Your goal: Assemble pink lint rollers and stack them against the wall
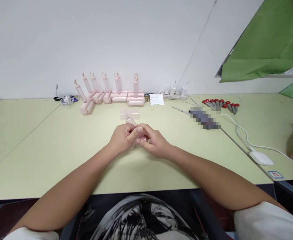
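Observation:
Near the middle of the table, both hands meet around a clear pinkish plastic piece (pixel 131 120), perhaps part of a lint roller. My left hand (pixel 123 136) is closed around it, with one end sticking out past the fingers toward the wall. From the other side, my right hand (pixel 155 140) pinches at the same piece, its fingertips touching the left thumb. The fingers hide most of what they hold. Just beyond the hands a translucent pink rectangular cover (pixel 130 114) lies on the table.
Several pink lint rollers (pixel 119 95) stand along the wall, handles up. A power strip (pixel 175 96) with chargers and a white paper (pixel 156 99) are beside them. To the right lie a blurred dark object (pixel 203 118), several red-capped grey pieces (pixel 221 102) and a white charger pad (pixel 260 157) with its cable.

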### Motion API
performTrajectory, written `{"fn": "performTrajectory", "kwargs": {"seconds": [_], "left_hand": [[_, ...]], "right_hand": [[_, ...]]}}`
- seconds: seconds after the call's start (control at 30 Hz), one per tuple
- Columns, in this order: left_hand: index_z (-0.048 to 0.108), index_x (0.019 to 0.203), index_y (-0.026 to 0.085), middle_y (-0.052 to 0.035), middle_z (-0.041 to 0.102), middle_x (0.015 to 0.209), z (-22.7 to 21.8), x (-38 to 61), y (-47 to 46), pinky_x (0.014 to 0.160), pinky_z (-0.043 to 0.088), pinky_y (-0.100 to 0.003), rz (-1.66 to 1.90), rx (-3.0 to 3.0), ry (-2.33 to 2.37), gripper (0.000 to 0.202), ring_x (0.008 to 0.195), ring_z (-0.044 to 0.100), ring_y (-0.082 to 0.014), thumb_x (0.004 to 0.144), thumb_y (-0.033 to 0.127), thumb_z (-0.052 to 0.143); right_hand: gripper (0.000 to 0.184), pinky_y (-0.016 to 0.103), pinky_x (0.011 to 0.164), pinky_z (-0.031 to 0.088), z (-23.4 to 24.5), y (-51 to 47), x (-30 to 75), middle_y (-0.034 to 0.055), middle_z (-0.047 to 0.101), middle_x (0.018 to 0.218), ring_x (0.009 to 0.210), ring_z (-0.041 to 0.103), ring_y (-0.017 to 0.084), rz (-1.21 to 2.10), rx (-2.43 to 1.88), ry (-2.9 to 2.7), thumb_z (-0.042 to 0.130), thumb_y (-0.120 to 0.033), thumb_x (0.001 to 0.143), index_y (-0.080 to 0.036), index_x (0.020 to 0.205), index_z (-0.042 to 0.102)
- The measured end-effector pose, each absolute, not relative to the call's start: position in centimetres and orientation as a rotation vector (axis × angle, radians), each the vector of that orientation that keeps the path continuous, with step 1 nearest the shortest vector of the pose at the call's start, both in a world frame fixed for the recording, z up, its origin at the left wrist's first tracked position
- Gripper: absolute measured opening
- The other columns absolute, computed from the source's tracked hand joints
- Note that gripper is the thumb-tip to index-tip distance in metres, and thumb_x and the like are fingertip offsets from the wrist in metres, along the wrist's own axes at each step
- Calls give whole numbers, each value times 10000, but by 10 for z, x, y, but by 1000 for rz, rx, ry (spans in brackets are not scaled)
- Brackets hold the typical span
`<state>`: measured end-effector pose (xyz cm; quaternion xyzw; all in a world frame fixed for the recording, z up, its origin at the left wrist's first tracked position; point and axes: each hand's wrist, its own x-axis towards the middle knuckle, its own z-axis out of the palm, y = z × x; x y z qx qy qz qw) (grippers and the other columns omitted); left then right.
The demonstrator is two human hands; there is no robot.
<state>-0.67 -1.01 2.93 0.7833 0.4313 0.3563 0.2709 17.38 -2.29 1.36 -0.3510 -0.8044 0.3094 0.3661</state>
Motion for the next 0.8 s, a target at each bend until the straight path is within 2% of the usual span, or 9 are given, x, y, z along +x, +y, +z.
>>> {"fn": "performTrajectory", "kwargs": {"seconds": [0.1, 0.2, 0.27, 0.33, 0.4, 0.47, 0.57, 0.67, 0.8], "left_hand": [[558, 614, 184, -35, 555, 583, 30, -15, -2, 558, 363, -286, 1004, 2225, 1310, 724, 585, 529, -172, 902, 734, 187], [600, 762, 185, -69, 610, 740, 28, -17, 3, 636, 380, -312, 988, 2224, 1508, 707, 722, 576, -215, 931, 686, 132], [624, 953, 183, -107, 650, 933, 25, -16, 4, 673, 388, -319, 842, 2193, 1643, 627, 852, 611, -257, 907, 701, 274], [576, 1175, 194, -139, 641, 1092, 19, -15, 3, 674, 392, -317, 646, 2157, 1705, 657, 925, 626, -299, 805, 729, 483], [521, 1277, 214, -138, 653, 1082, 13, -14, 2, 641, 389, -312, 475, 2106, 1690, 770, 866, 640, -312, 688, 694, 648], [543, 1243, 220, -104, 679, 938, 10, -15, 3, 601, 379, -306, 401, 2016, 1656, 763, 736, 634, -289, 610, 590, 754], [608, 1078, 199, -68, 673, 789, 12, -17, 7, 562, 378, -299, 471, 1836, 1626, 572, 635, 606, -253, 583, 423, 787], [612, 1028, 188, -71, 673, 869, 18, -18, 13, 559, 405, -290, 752, 1727, 1560, 439, 683, 605, -225, 650, 380, 727], [571, 1054, 184, -35, 624, 898, 25, -21, 22, 520, 436, -259, 1180, 1415, 1320, 476, 693, 585, -175, 640, 359, 729]], "right_hand": [[288, 258, 587, 362, 11, -17, 175, -71, 482, 653, 580, 458, 116, 891, -979, -1899, 558, -294, 871, -214, 1141, 499], [249, 253, 534, 350, 12, -9, 179, -101, 435, 563, 493, 420, 112, 1039, -984, -1664, 521, -350, 876, -223, 1084, 466], [277, 253, 511, 357, 14, -5, 181, -107, 446, 535, 461, 430, 116, 1103, -960, -1566, 494, -420, 890, -228, 1084, 445], [315, 250, 495, 365, 15, -1, 182, -102, 478, 534, 452, 458, 117, 1148, -939, -1506, 485, -482, 887, -229, 1069, 438], [332, 242, 482, 370, 14, 1, 182, -92, 518, 561, 457, 485, 112, 1197, -932, -1464, 521, -501, 860, -229, 1030, 437], [328, 233, 470, 376, 11, 2, 181, -90, 534, 577, 454, 491, 103, 1235, -925, -1456, 561, -486, 837, -228, 997, 437], [310, 221, 438, 380, 6, 1, 180, -105, 511, 556, 414, 459, 92, 1279, -899, -1533, 557, -474, 852, -230, 1007, 443], [280, 216, 416, 398, 1, -2, 179, -98, 517, 602, 420, 462, 89, 1330, -887, -1617, 568, -435, 854, -234, 1011, 449], [257, 223, 453, 437, -3, -6, 178, -84, 509, 694, 491, 502, 91, 1321, -890, -1668, 624, -310, 815, -243, 992, 449]]}}
